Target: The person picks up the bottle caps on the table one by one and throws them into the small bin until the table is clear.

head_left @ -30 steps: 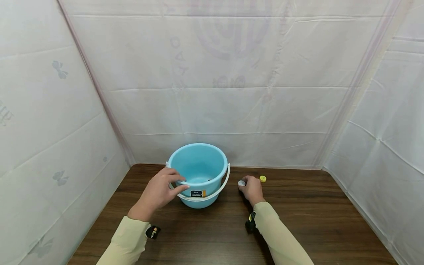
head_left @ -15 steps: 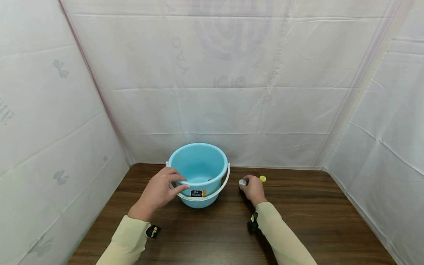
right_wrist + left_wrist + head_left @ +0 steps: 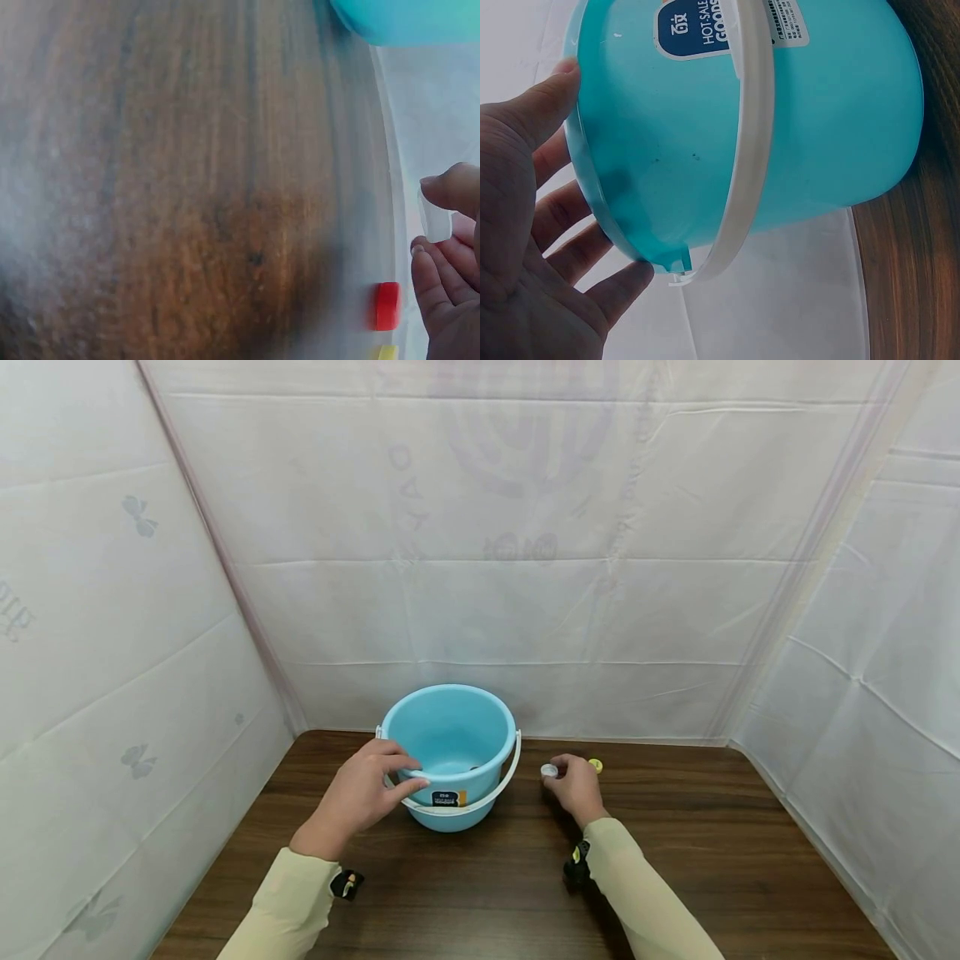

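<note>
My left hand [image 3: 366, 789] holds the near-left rim of a light blue plastic bucket [image 3: 453, 821], with the thumb outside. In the left wrist view, the fingers of that hand lie along the rim, beside the white bail handle [image 3: 754, 142]. Right of the bucket, my right hand [image 3: 576, 787] pinches a small white bottle cap [image 3: 549, 771] between thumb and fingers. The right wrist view shows the white cap [image 3: 435, 216] tipped on edge. Below that hand there, a red cap [image 3: 387, 306] and part of a yellow cap [image 3: 388, 352] appear.
In the head view the yellow cap [image 3: 596, 765] lies on the dark wooden table [image 3: 480, 893] just behind my right hand, and the red one is hidden. Something small and dark shows in the bucket's bottom. Whitish sheeting [image 3: 480, 610] walls the back and both sides.
My right hand, with the white cap, has shifted slightly right and away from me, covering more of the yellow cap. My left hand and the bucket have not moved.
</note>
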Available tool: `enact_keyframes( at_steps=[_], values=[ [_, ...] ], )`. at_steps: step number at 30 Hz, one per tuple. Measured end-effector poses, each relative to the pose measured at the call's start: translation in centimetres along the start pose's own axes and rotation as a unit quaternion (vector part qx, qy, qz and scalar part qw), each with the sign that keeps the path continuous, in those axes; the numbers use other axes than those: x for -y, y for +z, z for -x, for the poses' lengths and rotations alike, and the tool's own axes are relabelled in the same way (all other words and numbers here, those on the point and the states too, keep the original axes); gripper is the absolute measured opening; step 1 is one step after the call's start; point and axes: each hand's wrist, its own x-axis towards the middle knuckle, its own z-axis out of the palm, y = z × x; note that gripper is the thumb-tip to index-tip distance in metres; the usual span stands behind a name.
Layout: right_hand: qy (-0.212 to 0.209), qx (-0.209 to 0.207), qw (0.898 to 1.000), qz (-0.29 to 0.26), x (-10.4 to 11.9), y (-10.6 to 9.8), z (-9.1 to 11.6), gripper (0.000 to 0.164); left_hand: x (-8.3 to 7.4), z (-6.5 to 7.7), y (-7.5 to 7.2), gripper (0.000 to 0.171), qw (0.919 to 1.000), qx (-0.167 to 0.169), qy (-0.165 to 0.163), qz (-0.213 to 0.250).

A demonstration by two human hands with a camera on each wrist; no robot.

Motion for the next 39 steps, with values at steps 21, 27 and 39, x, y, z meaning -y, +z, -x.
enact_keyframes(
  at_steps=[21,27,39],
  values=[
    [-0.011,-0.015,0.996,-0.086,1.4,-1.9,0.1,0.028,0.0,0.1,-0.1,0.026,1.0,0.002,-0.007,0.0],
    [-0.01,-0.011,0.994,-0.104,1.9,-3.0,0.3,0.029,-0.1,0.1,-0.1,0.025,1.0,0.003,-0.004,0.002],
    [-0.047,-0.02,0.994,-0.101,3.5,-4.4,0.3,0.03,0.1,0.1,0.1,0.024,1.0,-0.007,0.002,0.001]
  ],
)
